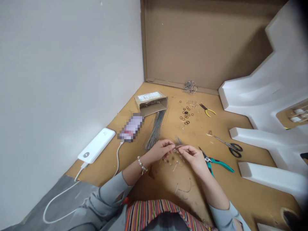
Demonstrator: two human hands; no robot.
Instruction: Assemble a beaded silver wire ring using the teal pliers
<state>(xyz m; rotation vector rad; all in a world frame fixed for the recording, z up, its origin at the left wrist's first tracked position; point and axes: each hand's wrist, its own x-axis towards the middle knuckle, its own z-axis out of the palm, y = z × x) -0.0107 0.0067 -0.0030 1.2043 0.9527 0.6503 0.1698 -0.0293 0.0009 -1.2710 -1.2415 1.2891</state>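
Observation:
My left hand (161, 149) and my right hand (193, 156) meet over the brown table (247, 179), fingertips pinched together on a thin metal wire piece (177, 147) held between them. The left wrist wears a beaded bracelet (141, 165). Under the hands lie small clear beads and bent wire bits (173, 162). A bundle of straight grey wires (156, 130) lies just beyond the left hand. Teal-handled pliers (218, 162) rest right beside the right hand.
A small cardboard box (151, 102), black rings (186, 116), yellow-handled pliers (207, 110), scissors (229, 147) and a wire tangle (190, 86) lie farther back. A phone (131, 127) and white power bank (96, 145) with cable sit left. White foam blocks (267, 96) stand at right.

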